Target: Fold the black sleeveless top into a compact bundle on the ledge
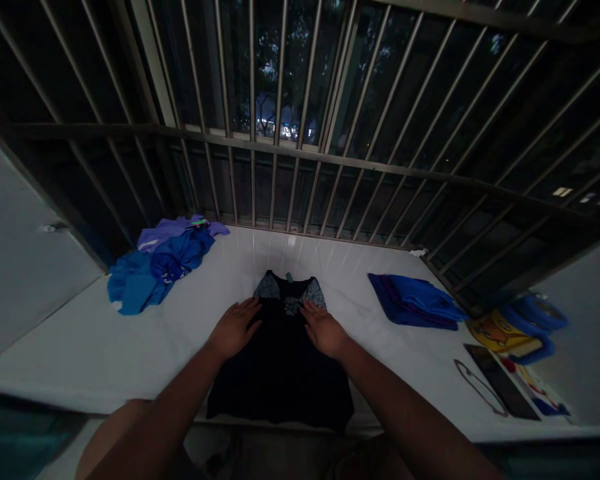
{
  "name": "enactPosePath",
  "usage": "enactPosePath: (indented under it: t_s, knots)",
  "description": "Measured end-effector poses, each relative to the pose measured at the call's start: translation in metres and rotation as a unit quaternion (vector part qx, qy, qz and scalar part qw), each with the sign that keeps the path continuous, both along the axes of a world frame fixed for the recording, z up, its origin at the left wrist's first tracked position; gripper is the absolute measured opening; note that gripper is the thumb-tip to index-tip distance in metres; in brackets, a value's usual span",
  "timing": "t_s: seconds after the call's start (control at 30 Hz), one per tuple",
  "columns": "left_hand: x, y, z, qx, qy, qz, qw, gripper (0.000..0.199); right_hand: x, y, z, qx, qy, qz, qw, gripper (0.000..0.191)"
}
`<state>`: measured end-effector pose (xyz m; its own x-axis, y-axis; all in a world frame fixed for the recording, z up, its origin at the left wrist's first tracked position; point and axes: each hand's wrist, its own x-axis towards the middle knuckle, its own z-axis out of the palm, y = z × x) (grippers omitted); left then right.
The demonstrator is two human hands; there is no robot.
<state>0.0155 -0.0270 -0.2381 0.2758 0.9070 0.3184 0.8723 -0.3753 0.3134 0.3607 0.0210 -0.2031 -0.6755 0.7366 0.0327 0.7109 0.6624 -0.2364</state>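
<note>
A black top [283, 363] with grey patterned shoulders lies spread on the white ledge, its neckline towards the window and its hem at the ledge's front edge. My left hand [236, 328] rests flat on its upper left side, fingers stretched out. On the upper right side lies my right hand [324, 327], also flat with fingers extended. Neither hand grips the cloth. A small pale print shows between the hands, below the neckline.
Crumpled blue and purple clothes [167, 260] lie at the left of the white ledge [300, 250]. Folded blue clothes [415, 303] sit to the right. Beyond them are a yellow and blue container [505, 330], a dark flat panel [500, 380] and a thin cord loop [475, 383]. Metal bars [290, 150] close off the window.
</note>
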Motion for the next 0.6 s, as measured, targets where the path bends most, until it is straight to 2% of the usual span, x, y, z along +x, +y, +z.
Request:
enactPosePath:
  t_s: [0.07, 0.17, 0.23, 0.3, 0.37, 0.43, 0.5, 0.6]
  knots:
    - [0.002, 0.0, 0.003, -0.019, 0.008, 0.007, 1.0, 0.05, 0.002, 0.009, 0.01, -0.047, 0.018, -0.005, 0.999, 0.056]
    - [0.008, 0.012, 0.021, -0.062, 0.012, 0.025, 0.998, 0.04, 0.001, 0.036, 0.029, -0.081, 0.027, -0.057, 0.995, 0.042]
    - [0.013, 0.032, 0.039, -0.108, 0.02, 0.063, 0.992, 0.035, -0.003, 0.061, 0.04, -0.07, 0.021, -0.119, 0.99, 0.044]
    - [0.019, 0.062, 0.056, -0.135, 0.025, 0.115, 0.984, 0.036, -0.008, 0.088, 0.046, -0.056, 0.011, -0.197, 0.979, 0.043]
    - [0.024, 0.097, 0.067, -0.142, 0.024, 0.16, 0.977, 0.038, -0.012, 0.111, 0.046, -0.055, -0.003, -0.265, 0.963, 0.044]
    - [0.028, 0.129, 0.073, -0.168, 0.021, 0.193, 0.966, 0.039, -0.015, 0.127, 0.043, -0.07, -0.016, -0.304, 0.95, 0.045]
    - [0.031, 0.154, 0.072, -0.207, 0.014, 0.206, 0.956, 0.036, -0.019, 0.137, 0.036, -0.091, -0.021, -0.314, 0.945, 0.041]
    - [0.034, 0.176, 0.068, -0.249, -0.018, 0.183, 0.951, 0.033, -0.023, 0.143, 0.028, -0.109, -0.008, -0.306, 0.946, 0.034]
